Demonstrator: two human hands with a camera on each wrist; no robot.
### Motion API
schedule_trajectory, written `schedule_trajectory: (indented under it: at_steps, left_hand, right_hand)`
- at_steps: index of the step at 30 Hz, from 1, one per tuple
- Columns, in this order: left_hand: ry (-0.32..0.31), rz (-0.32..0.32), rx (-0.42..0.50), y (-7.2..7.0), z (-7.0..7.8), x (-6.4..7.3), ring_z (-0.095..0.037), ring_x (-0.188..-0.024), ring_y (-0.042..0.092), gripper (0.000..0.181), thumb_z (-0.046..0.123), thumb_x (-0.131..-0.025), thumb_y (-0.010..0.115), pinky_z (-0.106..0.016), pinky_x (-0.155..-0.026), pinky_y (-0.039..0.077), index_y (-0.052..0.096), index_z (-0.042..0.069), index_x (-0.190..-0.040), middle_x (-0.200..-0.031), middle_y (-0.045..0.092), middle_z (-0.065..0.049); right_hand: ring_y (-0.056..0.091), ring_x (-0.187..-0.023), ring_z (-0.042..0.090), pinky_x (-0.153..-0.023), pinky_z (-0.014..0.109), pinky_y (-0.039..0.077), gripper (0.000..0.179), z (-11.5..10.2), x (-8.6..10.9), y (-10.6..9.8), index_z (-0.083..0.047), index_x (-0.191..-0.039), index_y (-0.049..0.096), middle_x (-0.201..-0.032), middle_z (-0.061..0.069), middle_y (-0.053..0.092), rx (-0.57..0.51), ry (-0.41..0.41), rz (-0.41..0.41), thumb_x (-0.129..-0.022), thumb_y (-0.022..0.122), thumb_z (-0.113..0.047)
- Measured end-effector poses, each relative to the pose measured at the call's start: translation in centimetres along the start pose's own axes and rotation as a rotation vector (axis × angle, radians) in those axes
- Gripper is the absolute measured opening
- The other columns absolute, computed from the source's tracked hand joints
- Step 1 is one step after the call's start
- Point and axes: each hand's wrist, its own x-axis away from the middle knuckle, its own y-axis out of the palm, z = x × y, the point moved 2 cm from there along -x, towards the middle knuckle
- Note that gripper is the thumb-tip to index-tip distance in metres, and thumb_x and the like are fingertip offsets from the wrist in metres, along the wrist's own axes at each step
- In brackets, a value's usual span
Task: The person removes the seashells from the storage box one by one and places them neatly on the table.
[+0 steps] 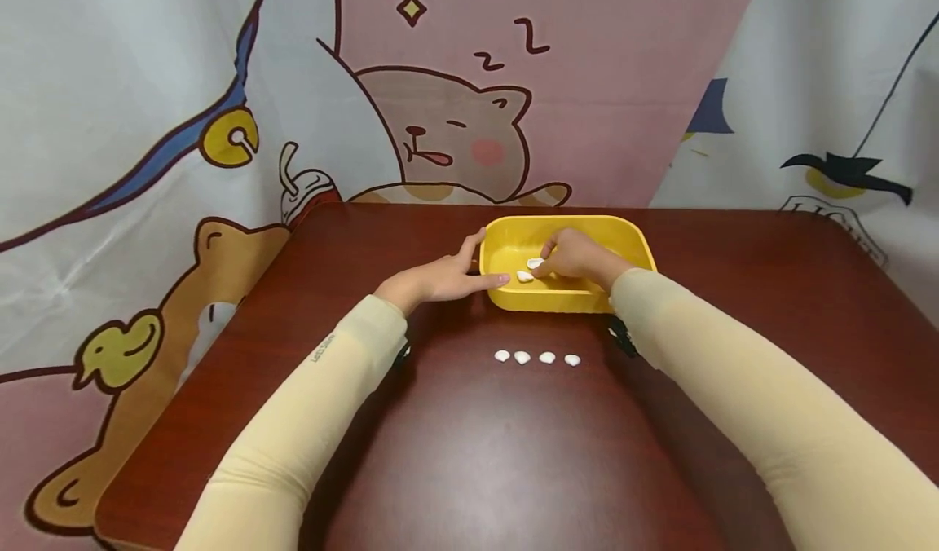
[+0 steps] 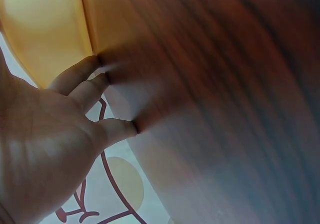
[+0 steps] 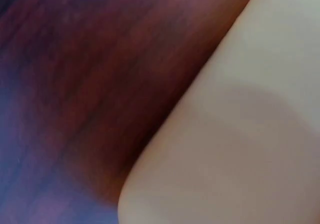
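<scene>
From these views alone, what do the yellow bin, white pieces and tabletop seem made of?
Yellow bin: probably moulded plastic, satin, given its even colour and rounded corners. White pieces: matte, shell shaped; real shell or imitation, unclear. Tabletop: apparently wood or laminate, glossy, with streaky grain and reflected glare.

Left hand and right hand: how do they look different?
The left hand is at one end of the yellow tub; the right hand reaches inside it. The left hand is spread out; the right hand is bent, by white shells. Both have pale sleeves.
</scene>
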Motion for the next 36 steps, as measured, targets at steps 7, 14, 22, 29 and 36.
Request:
schedule_trajectory:
  at_steps: [7,14,22,29,36]
  left_hand:
    - [0.007,0.016,0.024,-0.9,0.1,-0.1,-0.031,-0.163,0.03,0.115,0.083,-0.091,0.058,-0.056,-0.133,0.024,-0.012,0.037,-0.17,-0.174,0.033,-0.015]
    - [-0.012,0.011,0.028,-0.9,-0.4,-0.1,-0.031,-0.163,0.03,0.115,0.083,-0.09,0.058,-0.056,-0.133,0.025,-0.012,0.037,-0.169,-0.173,0.034,-0.015]
    - [-0.017,0.011,0.034,-0.2,-0.5,0.3,-0.032,-0.163,0.03,0.117,0.084,-0.089,0.059,-0.057,-0.132,0.025,-0.011,0.036,-0.17,-0.172,0.036,-0.015]
    - [-0.014,0.014,0.021,-0.3,-0.1,0.2,-0.031,-0.163,0.031,0.117,0.085,-0.089,0.058,-0.056,-0.132,0.026,-0.012,0.038,-0.169,-0.173,0.036,-0.014]
    - [-0.017,0.005,0.014,0.3,-0.1,0.0,-0.031,-0.164,0.029,0.117,0.086,-0.088,0.058,-0.056,-0.132,0.025,-0.012,0.039,-0.169,-0.173,0.035,-0.013]
  right_hand:
    - [0.053,-0.075,0.017,-0.066,0.026,0.042,0.036,-0.7,-0.7,-0.3,-0.001,-0.106,0.066,-0.078,0.001,0.056,0.061,-0.022,0.039,-0.092,0.083,-0.03]
    - [0.054,-0.081,0.02,-0.069,0.026,0.042,0.037,-1.2,-0.7,0.2,-0.001,-0.11,0.065,-0.083,0.004,0.059,0.103,-0.035,0.044,-0.094,0.081,-0.031]
    - [0.055,-0.089,0.023,-0.075,0.027,0.043,0.029,-1.5,-0.3,0.7,-0.002,-0.108,0.066,-0.092,0.008,0.058,0.108,-0.005,0.023,-0.096,0.079,-0.026]
    - [0.055,-0.094,0.025,-0.081,0.031,0.044,0.024,-1.6,0.2,0.3,-0.002,-0.104,0.068,-0.095,0.009,0.06,0.116,0.001,0.013,-0.1,0.075,-0.025]
    - [0.055,-0.084,0.022,-0.073,0.027,0.043,0.022,-1.3,0.6,0.5,-0.003,-0.09,0.07,-0.086,0.006,0.06,0.164,-0.036,0.009,-0.1,0.071,-0.023]
